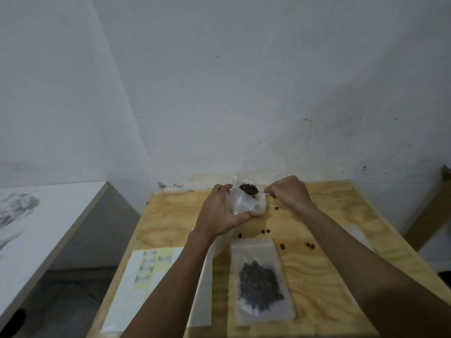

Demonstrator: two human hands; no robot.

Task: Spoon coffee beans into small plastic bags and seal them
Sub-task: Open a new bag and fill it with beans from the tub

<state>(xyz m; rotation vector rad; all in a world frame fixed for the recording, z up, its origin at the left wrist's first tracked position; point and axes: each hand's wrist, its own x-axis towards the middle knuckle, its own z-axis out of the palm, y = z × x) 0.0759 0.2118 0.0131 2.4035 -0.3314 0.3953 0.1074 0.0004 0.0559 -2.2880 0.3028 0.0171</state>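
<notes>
Surface (317, 211) of plywood carried a filled bag (262, 281) near the middle. At its far edge the left hand (219, 213) gripped a limp, slippery small bag (241, 202) by its mouth; the right hand (288, 192) pinched a light spoon (259, 191) heaped with loose beans (248, 189).

The table (317, 264) is pale plywood with visible grain, matt and unvarnished in look. On it lies a translucent, slightly frosted plastic bag (262, 279) with a soft sheen, dark matt coffee beans (260, 286) showing through, beside a smooth white paper sheet (136, 289). The wall (244, 93) behind is rough, matt white plaster with scuffs.
</notes>
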